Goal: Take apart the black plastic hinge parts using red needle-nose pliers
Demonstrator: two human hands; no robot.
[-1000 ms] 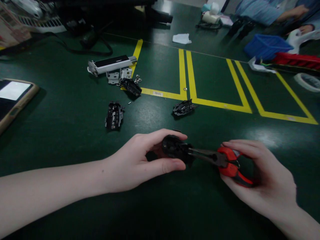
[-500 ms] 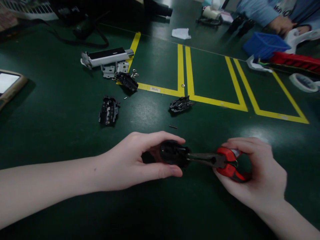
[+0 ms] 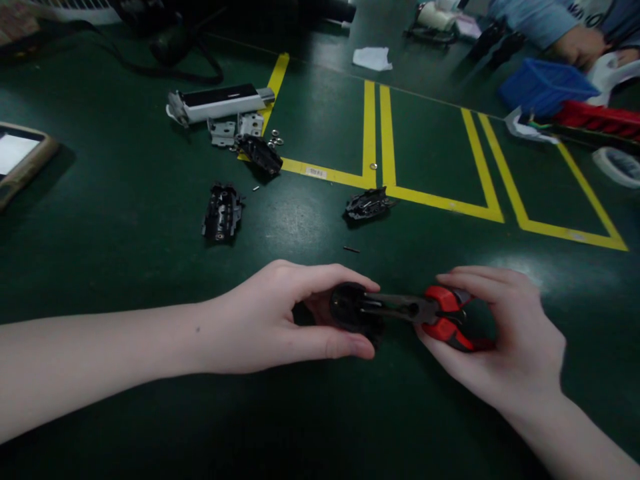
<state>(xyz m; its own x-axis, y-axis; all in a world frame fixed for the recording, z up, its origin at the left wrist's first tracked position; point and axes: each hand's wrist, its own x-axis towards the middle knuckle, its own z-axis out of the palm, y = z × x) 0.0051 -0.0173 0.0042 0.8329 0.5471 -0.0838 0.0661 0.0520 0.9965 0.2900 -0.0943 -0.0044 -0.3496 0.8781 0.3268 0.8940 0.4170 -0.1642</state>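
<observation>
My left hand (image 3: 280,320) is closed around a small black plastic part (image 3: 350,308), holding it on the green table (image 3: 125,253) between thumb and fingers. My right hand (image 3: 500,340) grips the red handles of a pair of pliers (image 3: 430,312). The pliers' dark jaws reach left into the black part. A tiny dark pin (image 3: 351,249) lies on the table just beyond my left hand.
Black plastic pieces (image 3: 223,212) (image 3: 367,204) (image 3: 260,153) lie farther out, with a silver-and-black bar (image 3: 220,103), metal brackets (image 3: 235,127) and washers. Yellow tape lines (image 3: 375,133) cross the table. A phone (image 3: 17,157) sits far left. A blue bin (image 3: 545,87) and another person's hand (image 3: 573,47) are at the top right.
The pliers have pushed left, deeper into the black part, and my right hand has come closer to my left. The view has shifted slightly.
</observation>
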